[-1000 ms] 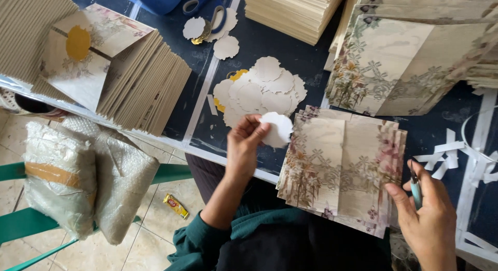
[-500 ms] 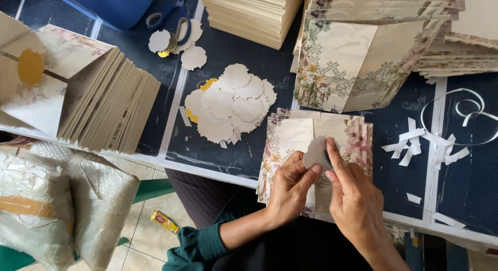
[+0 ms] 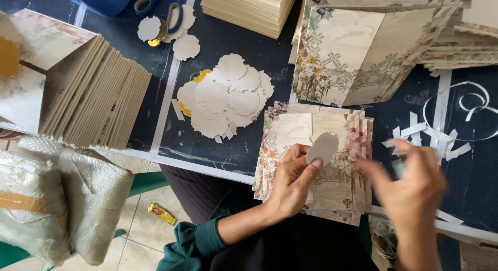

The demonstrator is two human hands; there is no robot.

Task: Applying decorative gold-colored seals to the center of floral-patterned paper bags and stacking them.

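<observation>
Near the surface's front edge, the left hand (image 3: 291, 185) pinches a small scalloped pale paper cutout (image 3: 322, 147) over the stack of floral-printed folded cards (image 3: 290, 131). Just beside it, the right hand (image 3: 410, 185) is blurred; its grip cannot be told.

Left hand (image 3: 291, 184) pinching, right hand (image 3: 412, 183) blurred
</observation>
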